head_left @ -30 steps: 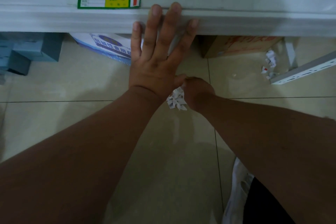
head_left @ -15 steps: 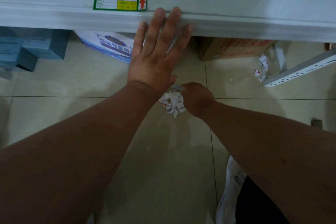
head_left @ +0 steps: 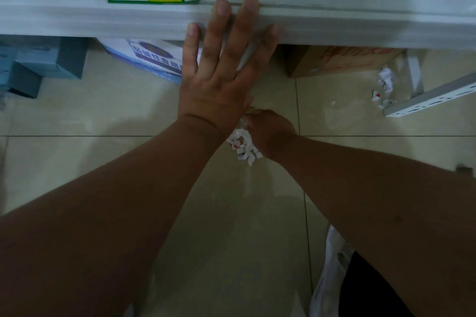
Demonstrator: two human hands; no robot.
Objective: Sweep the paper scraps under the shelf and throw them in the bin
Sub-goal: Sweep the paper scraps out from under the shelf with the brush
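My left hand (head_left: 221, 72) lies flat with fingers spread against the front edge of the white shelf (head_left: 360, 26). Just below it, my right hand (head_left: 270, 131) is closed around a bunch of white paper scraps (head_left: 242, 147) with red marks; the scraps stick out of the fist toward my left wrist. More white paper scraps (head_left: 385, 85) lie loose on the tiled floor under the shelf at the right, beside a shelf leg. No bin is in view.
Under the shelf stand grey-blue boxes (head_left: 38, 64) at the left, a blue-and-white carton (head_left: 152, 59) and a brown cardboard box (head_left: 340, 59). A white slotted rail (head_left: 432, 98) lies on the floor at the right. A white bag (head_left: 332, 270) hangs near my right leg.
My right fist with the scraps has shifted slightly lower and to the left. My left hand stays pressed on the shelf edge.
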